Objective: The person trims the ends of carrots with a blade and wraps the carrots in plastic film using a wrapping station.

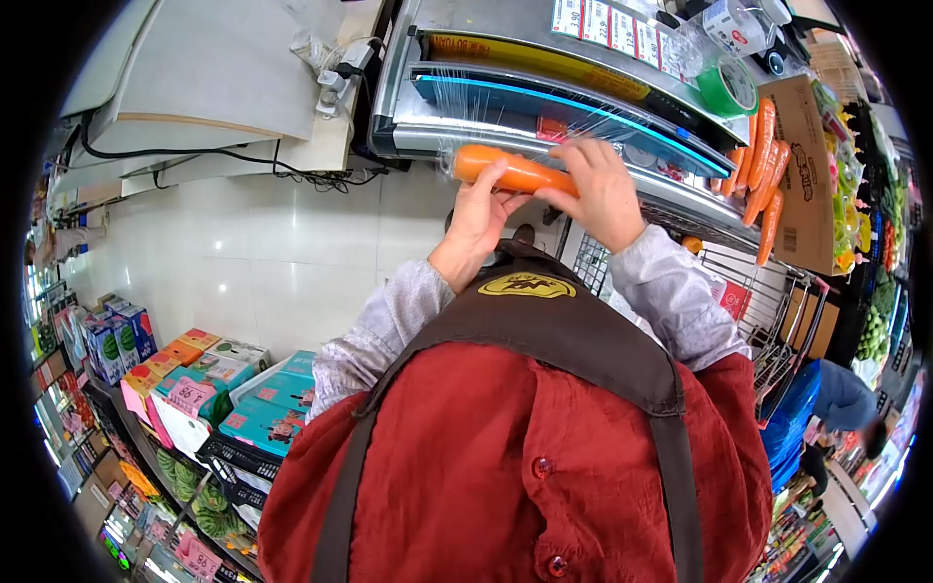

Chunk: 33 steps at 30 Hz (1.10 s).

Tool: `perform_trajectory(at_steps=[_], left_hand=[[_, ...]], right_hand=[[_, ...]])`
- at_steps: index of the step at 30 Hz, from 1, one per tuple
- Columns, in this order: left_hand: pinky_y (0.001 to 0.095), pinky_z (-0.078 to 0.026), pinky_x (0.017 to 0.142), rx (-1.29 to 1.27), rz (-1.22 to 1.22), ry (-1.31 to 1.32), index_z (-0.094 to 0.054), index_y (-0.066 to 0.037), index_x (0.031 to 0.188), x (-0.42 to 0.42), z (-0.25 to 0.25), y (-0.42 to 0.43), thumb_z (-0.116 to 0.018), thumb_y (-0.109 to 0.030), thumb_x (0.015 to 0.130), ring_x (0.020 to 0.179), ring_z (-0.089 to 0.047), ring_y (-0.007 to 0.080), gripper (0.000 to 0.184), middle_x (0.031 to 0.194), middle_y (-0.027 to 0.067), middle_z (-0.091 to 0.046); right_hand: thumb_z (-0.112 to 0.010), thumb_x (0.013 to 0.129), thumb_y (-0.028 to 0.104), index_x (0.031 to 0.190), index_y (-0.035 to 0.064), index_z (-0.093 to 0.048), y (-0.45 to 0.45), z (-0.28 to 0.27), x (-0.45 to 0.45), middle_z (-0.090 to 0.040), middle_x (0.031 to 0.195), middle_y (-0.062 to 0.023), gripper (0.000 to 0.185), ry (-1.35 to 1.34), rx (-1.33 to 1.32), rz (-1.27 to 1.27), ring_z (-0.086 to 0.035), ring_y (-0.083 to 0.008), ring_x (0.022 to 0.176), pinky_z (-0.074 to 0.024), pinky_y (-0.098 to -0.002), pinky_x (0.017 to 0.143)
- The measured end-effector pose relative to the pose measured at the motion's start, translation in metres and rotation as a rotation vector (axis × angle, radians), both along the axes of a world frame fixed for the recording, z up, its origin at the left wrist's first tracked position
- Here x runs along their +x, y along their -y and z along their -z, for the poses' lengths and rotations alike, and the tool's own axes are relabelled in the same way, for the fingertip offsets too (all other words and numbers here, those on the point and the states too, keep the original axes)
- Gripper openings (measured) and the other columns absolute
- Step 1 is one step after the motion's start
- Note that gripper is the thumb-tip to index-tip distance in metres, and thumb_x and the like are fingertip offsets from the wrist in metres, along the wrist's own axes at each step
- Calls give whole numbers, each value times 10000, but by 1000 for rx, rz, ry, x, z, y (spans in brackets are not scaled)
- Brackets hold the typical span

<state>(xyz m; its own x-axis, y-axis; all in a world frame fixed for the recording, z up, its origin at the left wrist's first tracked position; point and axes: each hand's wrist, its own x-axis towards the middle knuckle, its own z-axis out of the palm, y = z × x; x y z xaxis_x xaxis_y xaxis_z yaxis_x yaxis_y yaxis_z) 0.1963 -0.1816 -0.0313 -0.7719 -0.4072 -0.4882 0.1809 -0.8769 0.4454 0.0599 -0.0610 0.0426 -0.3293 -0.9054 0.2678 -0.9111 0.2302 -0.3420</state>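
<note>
An orange carrot (pixel 518 173) lies sideways in front of my chest, with clear plastic film around its thick left end. My left hand (pixel 471 219) grips it from below, thumb across its front. At the narrow right end, my right hand (pixel 604 194) closes over it, fingers on top and thumb underneath. Clear cling film (pixel 583 121) stretches from the wrapping machine (pixel 398 107) down toward the carrot. Whether my right fingers also pinch the film, I cannot tell.
Several loose carrots (pixel 763 165) lie beside a cardboard box (pixel 805 180) on the right. Green tape (pixel 727 89) and a plastic bottle (pixel 734 27) stand on the machine's far right. A wire cart (pixel 748 282) is near my right arm. Boxed goods (pixel 272 403) are at left.
</note>
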Motion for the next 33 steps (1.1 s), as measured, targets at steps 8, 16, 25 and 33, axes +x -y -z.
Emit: perform_trajectory(at_steps=[8, 16, 25, 33], left_hand=[[412, -515, 884, -9, -64, 225, -456, -93, 1233, -9, -33, -6, -672, -301, 885, 1053, -589, 250, 459, 1113, 82, -552], [450, -325, 1086, -28, -25, -284, -419, -146, 1308, -26, -10, 6, -661, -224, 876, 1270, -419, 235, 501, 1355, 97, -444], [392, -480, 892, 45, -168, -192, -493, -139, 1193, -47, -7, 0, -654, -150, 855, 1105, -538, 188, 375, 1166, 35, -552], [425, -460, 913, 68, -169, -181, -417, -167, 1298, -38, -26, 2, -688, -188, 841, 1150, -510, 199, 531, 1212, 54, -527]], right_hand=[[-772, 702, 259, 1094, 51, -574, 6, 19, -10, -585, 977, -122, 486, 160, -17, -150, -578, -316, 937, -463, -420, 799], [-607, 896, 375, 1005, -3, -631, 39, -9, -66, -637, 832, -188, 394, 679, 386, -371, -608, -350, 741, -475, -380, 689], [-715, 777, 410, 1106, 70, -563, 40, -24, -41, -619, 974, -126, 497, 46, 187, -225, -636, -324, 848, -519, -397, 686], [-789, 699, 250, 1136, 35, -570, 50, -23, -50, -601, 985, -139, 534, 168, 142, -375, -626, -334, 866, -512, -379, 726]])
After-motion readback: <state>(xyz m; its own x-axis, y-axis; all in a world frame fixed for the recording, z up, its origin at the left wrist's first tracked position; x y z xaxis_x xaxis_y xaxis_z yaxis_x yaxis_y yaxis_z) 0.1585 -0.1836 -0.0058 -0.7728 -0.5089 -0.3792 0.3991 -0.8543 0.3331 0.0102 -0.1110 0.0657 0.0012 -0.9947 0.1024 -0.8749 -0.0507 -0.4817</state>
